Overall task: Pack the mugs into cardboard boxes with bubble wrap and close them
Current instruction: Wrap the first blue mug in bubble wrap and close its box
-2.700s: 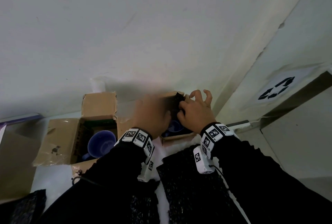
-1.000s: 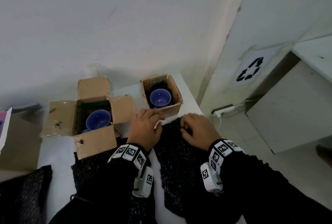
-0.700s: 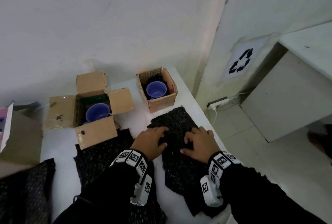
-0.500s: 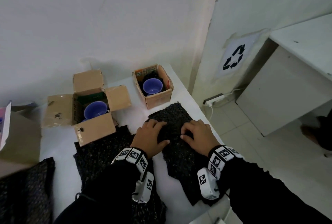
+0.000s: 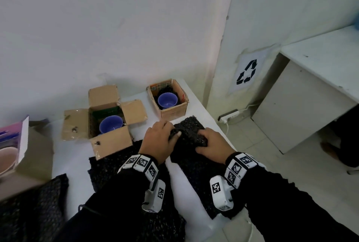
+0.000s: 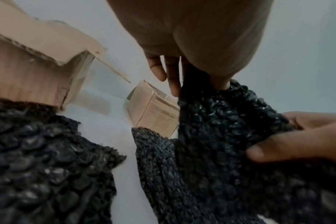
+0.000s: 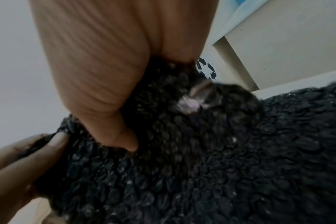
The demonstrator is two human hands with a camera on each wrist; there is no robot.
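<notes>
Head view: two blue mugs [image 5: 167, 100] already sit in open boxes [image 5: 173, 112] at the back of the tabletop [image 5: 71, 156], neither closed. The left hand [image 5: 160, 140] and right hand [image 5: 212, 144] each pinch the near sheet of black wrap [image 5: 189, 131], folding it, likely as padding. Flaps remain to shut.

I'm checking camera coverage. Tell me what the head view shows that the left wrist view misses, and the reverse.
Only the head view shows the blue mugs, one in the flapped box and one in the small box, plus the recycling sign.

Only the left wrist view shows the printed side of the small box and the underside of the left hand's grip.

Both show the left hand, the right hand and the black bubble wrap that both hold.
</notes>
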